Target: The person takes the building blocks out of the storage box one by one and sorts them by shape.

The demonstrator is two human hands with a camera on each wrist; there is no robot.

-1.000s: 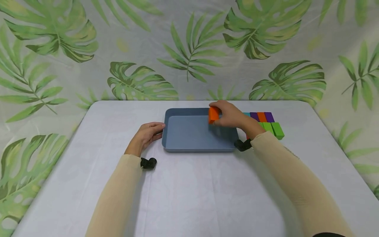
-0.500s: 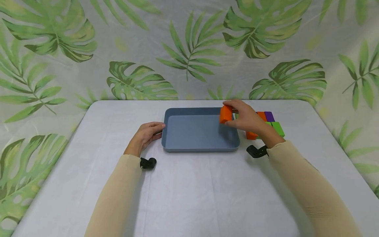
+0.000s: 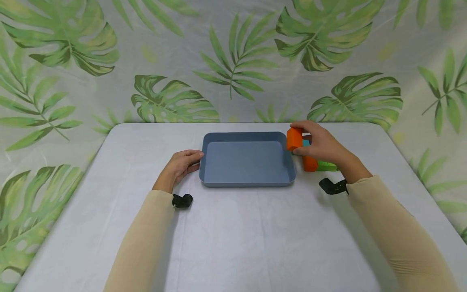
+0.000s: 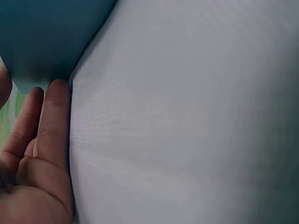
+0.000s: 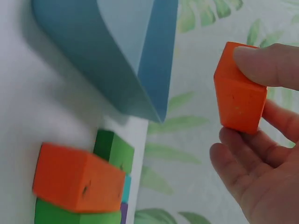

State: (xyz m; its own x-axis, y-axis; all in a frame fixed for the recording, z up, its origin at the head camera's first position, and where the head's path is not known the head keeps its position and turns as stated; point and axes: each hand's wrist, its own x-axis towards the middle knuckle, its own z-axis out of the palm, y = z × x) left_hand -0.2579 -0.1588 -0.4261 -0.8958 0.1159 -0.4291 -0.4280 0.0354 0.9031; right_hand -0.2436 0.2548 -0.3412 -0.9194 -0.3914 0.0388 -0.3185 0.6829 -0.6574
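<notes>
A grey-blue rectangular tray (image 3: 248, 162) lies on the table in the head view, with bare floor showing inside it. My left hand (image 3: 182, 164) touches its left end, the fingers straight in the left wrist view along the tray's outer side. Over the tray's far right corner, my right hand (image 3: 322, 142) pinches an orange block (image 3: 294, 139) between thumb and fingers. In the right wrist view this block (image 5: 240, 88) is held up off the table. Another orange block (image 5: 77, 177) sits right of the tray, above or against a green block (image 5: 51, 212).
Green blocks (image 3: 326, 166) and a light blue block (image 3: 305, 142) stand beside the tray's right end, partly hidden by my right hand. A leaf-patterned cloth (image 3: 233, 61) hangs behind the table's far edge. The white tabletop (image 3: 233, 235) stretches in front of the tray.
My right hand has moved right with the orange block, from above the tray's inside to its right rim. It now covers more of the other blocks. My left hand stays put.
</notes>
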